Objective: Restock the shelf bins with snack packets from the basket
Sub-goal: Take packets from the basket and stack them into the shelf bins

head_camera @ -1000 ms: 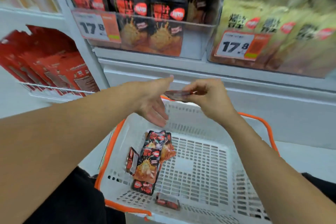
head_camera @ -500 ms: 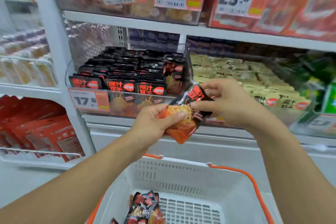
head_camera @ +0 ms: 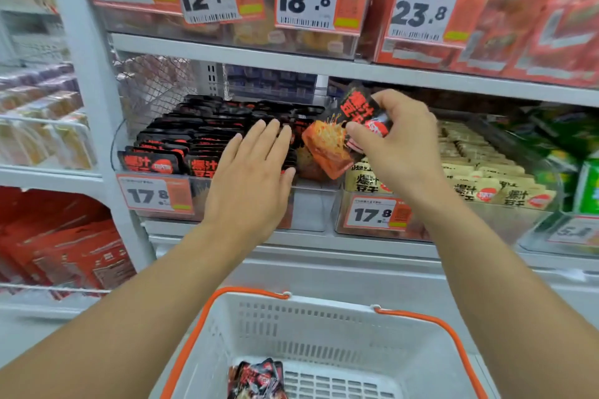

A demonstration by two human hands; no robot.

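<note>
My right hand [head_camera: 397, 146] grips a black-and-orange snack packet [head_camera: 340, 136], tilted, over the right end of a clear shelf bin [head_camera: 308, 204]. That bin holds rows of matching black packets [head_camera: 181, 139]. My left hand [head_camera: 252, 178] lies flat with fingers spread on the packets in the bin's right half, holding nothing. Below, a white basket [head_camera: 324, 327] with orange handles holds more black-and-orange packets [head_camera: 256, 379] at the frame's bottom edge.
A neighbouring clear bin [head_camera: 453, 227] to the right holds beige packets. Green packets [head_camera: 586, 185] stand at the far right. The shelf above [head_camera: 291, 58] carries bins with price tags. Red pouches [head_camera: 64, 246] hang at the lower left.
My left hand let go of the packet and moved flat onto the bin's packets. My right hand carried the packet up to the bin. The view rose from the basket to the shelf.
</note>
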